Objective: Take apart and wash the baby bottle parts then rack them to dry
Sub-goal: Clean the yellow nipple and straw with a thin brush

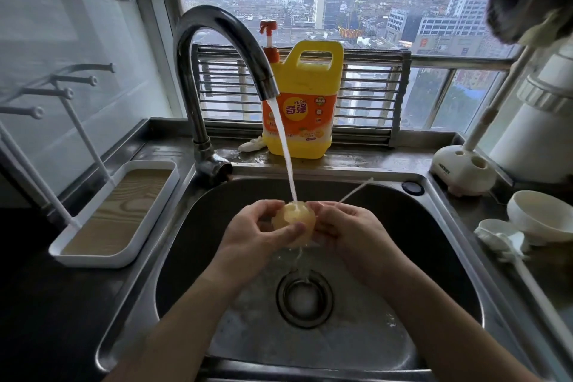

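A round, amber, translucent bottle part (295,220) sits under the running tap water over the steel sink (434,226). My left hand (257,232) grips its left side, thumb across the front. My right hand (344,226) grips its right side. A thin white straw (356,191) sticks out up and to the right from between my right fingers. Water streams from the faucet (217,49) into the part and runs down toward the drain (305,298).
A white drying rack (124,214) with upright pegs and a wood-look tray stands left of the sink. A yellow detergent jug (302,108) stands behind the sink. White bowl (539,217), ladle and a brush stand (465,170) lie on the right counter.
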